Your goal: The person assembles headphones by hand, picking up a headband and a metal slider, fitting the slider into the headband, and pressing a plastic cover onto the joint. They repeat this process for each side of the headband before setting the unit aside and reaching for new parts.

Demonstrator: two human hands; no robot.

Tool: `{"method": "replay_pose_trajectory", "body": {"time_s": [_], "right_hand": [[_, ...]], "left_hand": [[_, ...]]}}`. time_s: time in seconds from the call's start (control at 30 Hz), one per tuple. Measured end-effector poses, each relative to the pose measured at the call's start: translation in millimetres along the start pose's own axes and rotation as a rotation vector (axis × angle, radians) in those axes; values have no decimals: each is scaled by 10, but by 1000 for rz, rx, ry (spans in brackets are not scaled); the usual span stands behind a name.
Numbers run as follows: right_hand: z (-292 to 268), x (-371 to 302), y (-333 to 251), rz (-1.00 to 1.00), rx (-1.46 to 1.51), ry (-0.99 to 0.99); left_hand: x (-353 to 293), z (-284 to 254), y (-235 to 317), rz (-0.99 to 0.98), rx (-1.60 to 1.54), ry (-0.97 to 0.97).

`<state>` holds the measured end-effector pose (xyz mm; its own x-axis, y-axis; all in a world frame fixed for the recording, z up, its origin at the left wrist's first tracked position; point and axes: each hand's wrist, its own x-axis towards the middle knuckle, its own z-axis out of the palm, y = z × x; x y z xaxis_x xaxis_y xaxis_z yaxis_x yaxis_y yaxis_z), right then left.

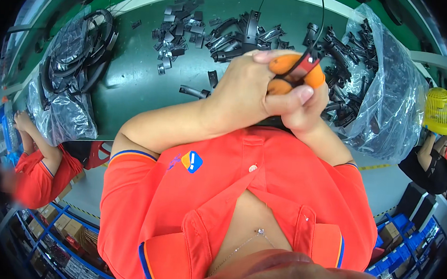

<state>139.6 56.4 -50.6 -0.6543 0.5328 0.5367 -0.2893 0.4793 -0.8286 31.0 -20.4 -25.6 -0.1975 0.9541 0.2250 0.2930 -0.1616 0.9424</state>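
Observation:
My left hand (245,84) and my right hand (309,104) are pressed together above the front middle of the green table, fingers closed. Orange finger covers (317,77) show on fingertips between them. A small red and black piece (303,67) juts out among these fingers, and both hands appear to grip it. Its lower part is hidden, so its kind is unclear. From above, a thin black cord (323,14) comes down to this spot; whether it joins the piece I cannot tell. Just beyond my hands stands a long black plastic part (251,28).
Small black plates (176,30) and curved black plastic parts (225,41) lie scattered on the green table (129,76). Clear bags of black parts stand left (63,102) and right (392,99). One person (42,168) sits at left, another (431,164) at right near a yellow basket (439,110).

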Motion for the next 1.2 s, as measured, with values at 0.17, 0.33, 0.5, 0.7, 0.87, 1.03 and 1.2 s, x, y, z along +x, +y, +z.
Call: {"method": "replay_pose_trajectory", "body": {"time_s": [0.17, 0.33, 0.5, 0.7, 0.87, 1.03, 1.2], "right_hand": [[-42, 163, 46, 248, 502, -29], [-135, 126, 228, 421, 761, -112], [-129, 121, 237, 398, 867, -159], [-172, 120, 248, 380, 743, -223], [-156, 111, 235, 387, 779, -191], [-191, 81, 301, 360, 863, -200], [-186, 250, 36, 191, 200, -284]], "left_hand": [[151, -234, 47, -88, 40, -340], [102, -316, 8, -104, -196, -380], [77, -376, 44, -70, -141, -404], [45, -430, 10, -72, -70, -402], [94, -432, -152, -158, -225, -443], [67, -394, -155, -151, -371, -504], [90, -334, 10, -170, -180, -425]]}}
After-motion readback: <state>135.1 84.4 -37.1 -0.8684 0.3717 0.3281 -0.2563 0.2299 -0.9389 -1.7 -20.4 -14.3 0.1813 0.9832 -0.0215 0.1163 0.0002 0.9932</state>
